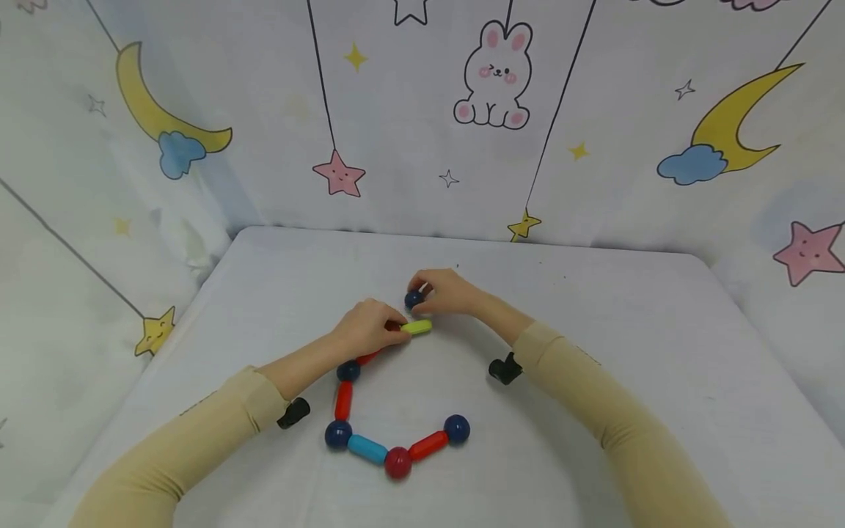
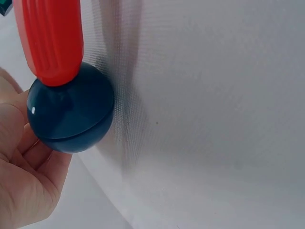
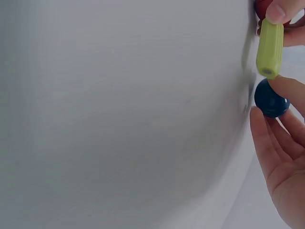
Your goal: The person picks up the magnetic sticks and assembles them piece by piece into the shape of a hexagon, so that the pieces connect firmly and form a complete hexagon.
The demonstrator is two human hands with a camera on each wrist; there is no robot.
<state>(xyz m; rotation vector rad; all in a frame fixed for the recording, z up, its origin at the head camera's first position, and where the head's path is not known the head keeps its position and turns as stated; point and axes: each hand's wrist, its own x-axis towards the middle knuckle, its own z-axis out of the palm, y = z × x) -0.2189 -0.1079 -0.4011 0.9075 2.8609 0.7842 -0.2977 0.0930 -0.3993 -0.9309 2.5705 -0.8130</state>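
My left hand (image 1: 370, 328) holds the joint of a yellow-green magnetic rod (image 1: 417, 327) and a red ball (image 3: 263, 8), which its fingers mostly hide in the head view. From there a chain runs toward me: a red rod (image 1: 367, 358), a dark blue ball (image 1: 348, 371), another red rod (image 1: 343, 400), a second blue ball (image 1: 338, 435), a light blue rod (image 1: 367, 449), a red ball (image 1: 398, 463), a red rod (image 1: 429, 445) and an end blue ball (image 1: 457, 430). My right hand (image 1: 449, 292) pinches a loose dark blue ball (image 1: 413, 299) close to the yellow-green rod's free end.
All of it is on a white-covered table (image 1: 594, 352). Behind the far edge hangs a white cloth (image 1: 409, 132) printed with moons, stars and a rabbit. A black wrist device sits under each sleeve, the right one (image 1: 505, 369) near the table.
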